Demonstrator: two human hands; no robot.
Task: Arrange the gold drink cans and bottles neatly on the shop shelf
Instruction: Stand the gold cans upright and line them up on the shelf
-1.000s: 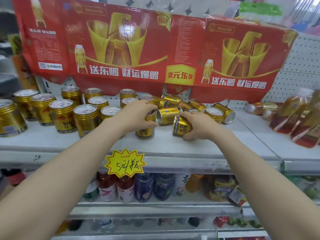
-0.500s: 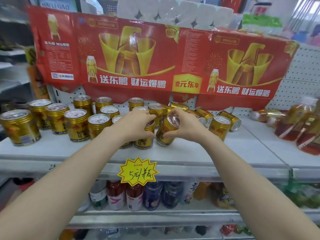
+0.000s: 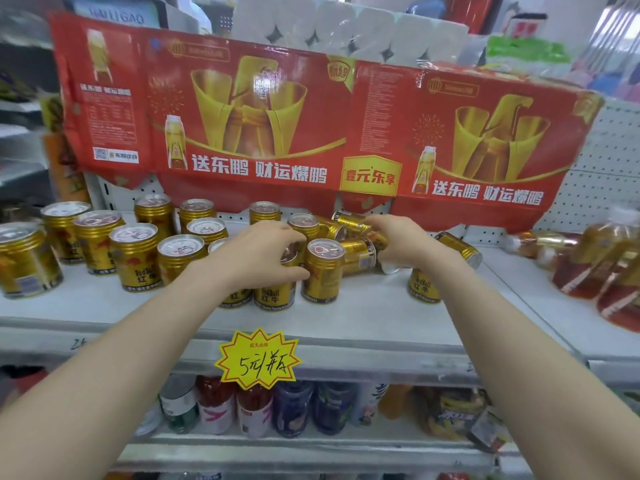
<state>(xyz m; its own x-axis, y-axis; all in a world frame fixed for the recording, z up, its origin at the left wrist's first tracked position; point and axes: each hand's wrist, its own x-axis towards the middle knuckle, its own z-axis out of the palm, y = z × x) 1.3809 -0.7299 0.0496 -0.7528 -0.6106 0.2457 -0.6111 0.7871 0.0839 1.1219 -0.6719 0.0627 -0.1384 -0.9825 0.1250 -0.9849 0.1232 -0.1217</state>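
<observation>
Several gold drink cans stand upright in rows on the left of the white shelf (image 3: 367,317). My left hand (image 3: 258,252) is closed over the top of an upright gold can (image 3: 275,297) in the front row. Right beside it stands another upright can (image 3: 322,277), with no hand on it. Behind that one several gold cans (image 3: 356,256) lie on their sides. My right hand (image 3: 401,244) reaches over these and curls around a lying can whose silver end (image 3: 391,270) shows under the palm. One more upright can (image 3: 423,287) stands below my right wrist. Amber bottles (image 3: 609,268) lie at the right.
A red cardboard banner (image 3: 263,126) hangs low over the back of the shelf. A yellow star price tag (image 3: 258,358) sticks to the shelf's front edge. Mixed bottles (image 3: 291,407) fill the lower shelf. White pegboard (image 3: 609,161) backs the right side.
The can my right hand was tilting now stands upright beside the left hand's can. My right hand has let it go and moved back and right onto the lying cans.
</observation>
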